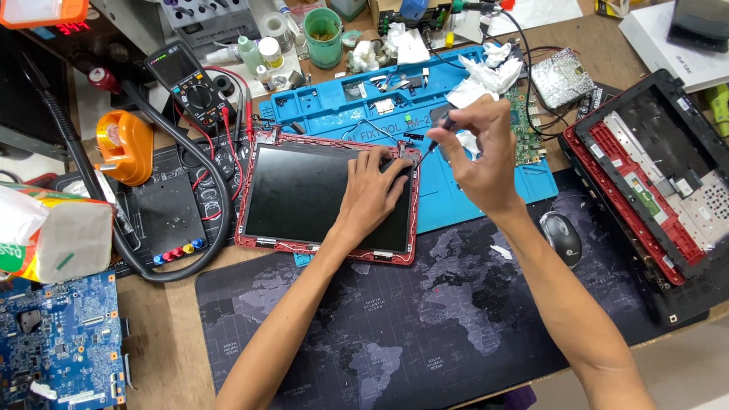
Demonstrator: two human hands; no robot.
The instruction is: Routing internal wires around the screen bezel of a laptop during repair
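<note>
Head view: looking down on a cluttered repair bench, both bare forearms reaching up from the bottom edge of the frame.
Left hand (372,193): lies flat on the upper right part of the screen panel, fingers spread slightly and pressing on the dark glass near its top right corner.
Right hand (474,156): right of centre, fingers pressed together in a pinch around the handle of a thin screwdriver.
Screwdriver (434,140): slim and dark, slanting down to the left, its tip at the top right corner of the panel's red frame, just beside the left fingertips.
Screen panel (304,193): a dark display in a red frame, centre of the frame, lying flat across the edge of the blue mat and the desk mat.
Blue mat (342,106): a blue silicone work mat in the upper centre, holding small parts and crumpled white tissue.
Desk mat (425,319): large, dark, printed with a world map, filling the lower centre.
Mouse (560,237): dark, on the desk mat right of the right wrist.
Laptop base (653,178): an opened red and black shell at the right edge.
Multimeter (190,83): black, upper left, with red leads.
Circuit board (57,342): blue, lower left corner.
</note>
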